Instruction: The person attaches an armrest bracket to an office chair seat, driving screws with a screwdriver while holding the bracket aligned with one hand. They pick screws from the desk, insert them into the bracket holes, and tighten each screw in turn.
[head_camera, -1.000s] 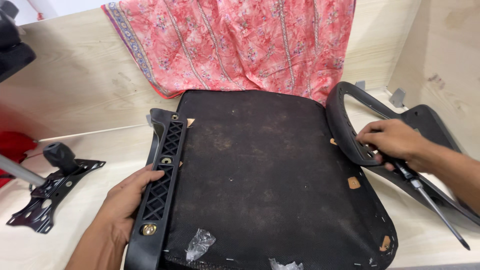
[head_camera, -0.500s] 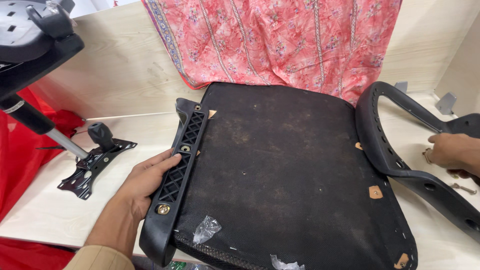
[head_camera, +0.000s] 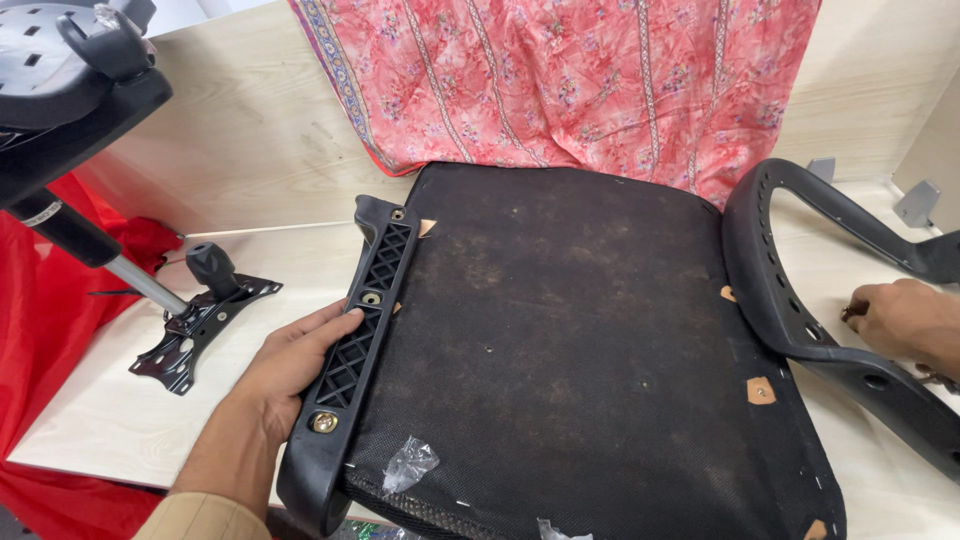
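My left hand (head_camera: 285, 375) fingers rest flat, apart, on the bolted armrest bracket (head_camera: 362, 330); my right hand (head_camera: 905, 322), fingers curled, touches the loose armrest (head_camera: 800, 310) unbolted at the tabletop's right edge.

The left hand (head_camera: 285, 372) lies flat with its palm down and fingers stretched forward and pressed close together, its forearm reaching in from the bottom edge, while the right hand (head_camera: 905, 322) at the far right edge is loosely curled, knuckles up, fingers bent under.
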